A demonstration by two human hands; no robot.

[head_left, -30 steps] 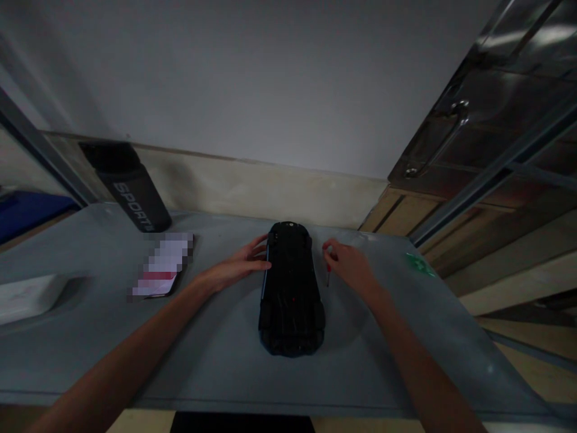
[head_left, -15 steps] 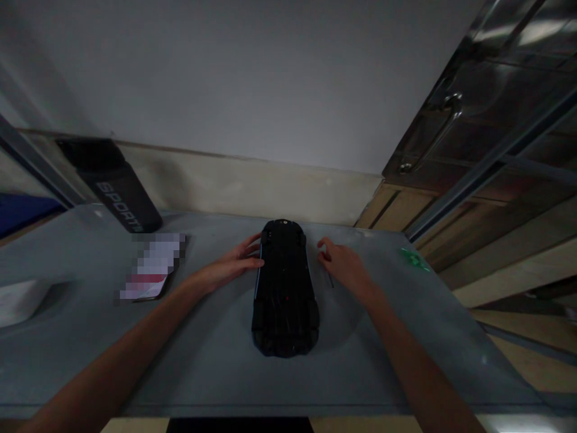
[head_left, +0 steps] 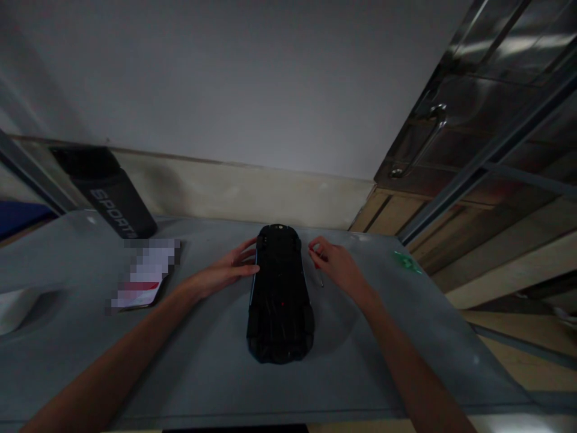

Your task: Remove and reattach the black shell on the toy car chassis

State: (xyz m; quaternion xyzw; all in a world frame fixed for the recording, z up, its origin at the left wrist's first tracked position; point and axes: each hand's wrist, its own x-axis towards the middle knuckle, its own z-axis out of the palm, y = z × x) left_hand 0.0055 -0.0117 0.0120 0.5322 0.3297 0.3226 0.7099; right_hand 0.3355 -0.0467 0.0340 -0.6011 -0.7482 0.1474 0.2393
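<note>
A black toy car [head_left: 280, 294] lies upside down on the grey table [head_left: 202, 373], its underside facing up. My left hand [head_left: 232, 268] rests against the car's left side, fingers apart, with the thumb at its edge. To the right of the car, my right hand [head_left: 331, 260] has its fingers pinched round a small screwdriver [head_left: 321, 278]; a bit of red handle shows at the fingers and the thin metal shaft points down toward the table. This hand does not touch the car.
A phone [head_left: 146, 273] lies at the left, below a dark bottle [head_left: 110, 195] by the wall. A white object [head_left: 15, 310] is at the far left edge. Green crumpled plastic [head_left: 408, 262] lies at the right. A metal door handle [head_left: 421, 141] shows upper right.
The view has shifted slightly. My right hand has closed on the screwdriver, and its red handle now shows between the fingers. My left hand stays at the car's side.
</note>
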